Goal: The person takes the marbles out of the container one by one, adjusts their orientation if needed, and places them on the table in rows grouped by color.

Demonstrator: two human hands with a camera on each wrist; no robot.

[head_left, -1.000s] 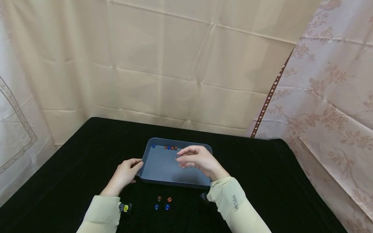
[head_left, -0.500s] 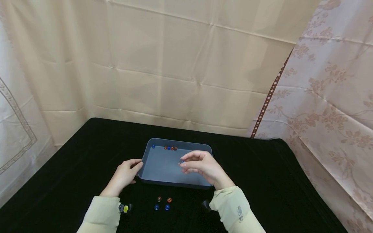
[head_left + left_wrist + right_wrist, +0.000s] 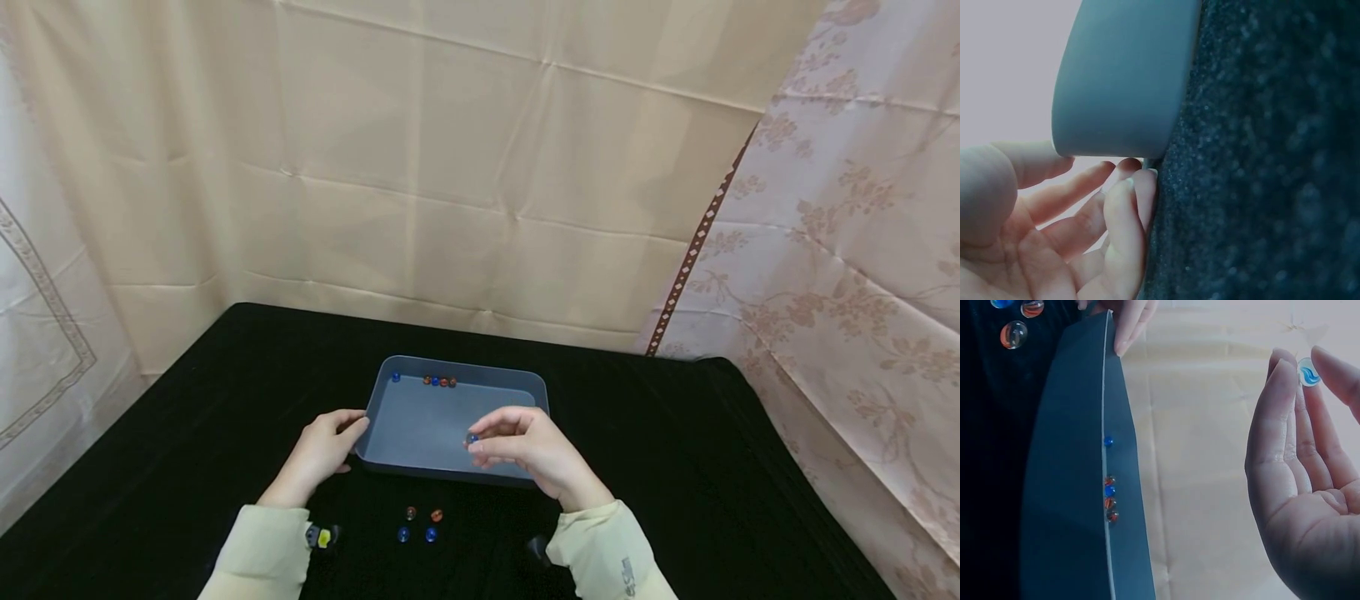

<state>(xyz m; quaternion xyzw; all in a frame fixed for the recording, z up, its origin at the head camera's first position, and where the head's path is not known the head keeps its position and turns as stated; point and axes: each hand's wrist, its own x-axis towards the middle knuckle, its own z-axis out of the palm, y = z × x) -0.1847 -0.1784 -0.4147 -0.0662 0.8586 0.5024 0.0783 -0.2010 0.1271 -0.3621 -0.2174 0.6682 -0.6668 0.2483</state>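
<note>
A clear glass marble with a blue swirl [image 3: 1309, 372] is pinched between the thumb and fingertips of my right hand [image 3: 528, 450], above the near right part of the grey-blue tray [image 3: 420, 429]. My left hand [image 3: 322, 446] rests at the tray's left side. In the left wrist view, the thumb [image 3: 1038, 164] lies at the rim and the other fingertips sit along the outer wall, loosely bent. Inside the tray, a blue marble [image 3: 396, 377] lies at the far left; further right, orange marbles [image 3: 444, 382] and a blue marble [image 3: 435, 381] form a row along the far wall.
In front of the tray on the black cloth [image 3: 637, 425] lie a clear-and-orange marble [image 3: 410, 512], an orange marble [image 3: 437, 516] and two blue ones, a left blue marble [image 3: 403, 534] and a right blue marble [image 3: 431, 534]. Cream curtain [image 3: 450, 183] hangs behind the table.
My right hand has moved toward me and slightly right with the marble, from mid-tray to nearer the front edge. The left hand and the other marbles have stayed put.
</note>
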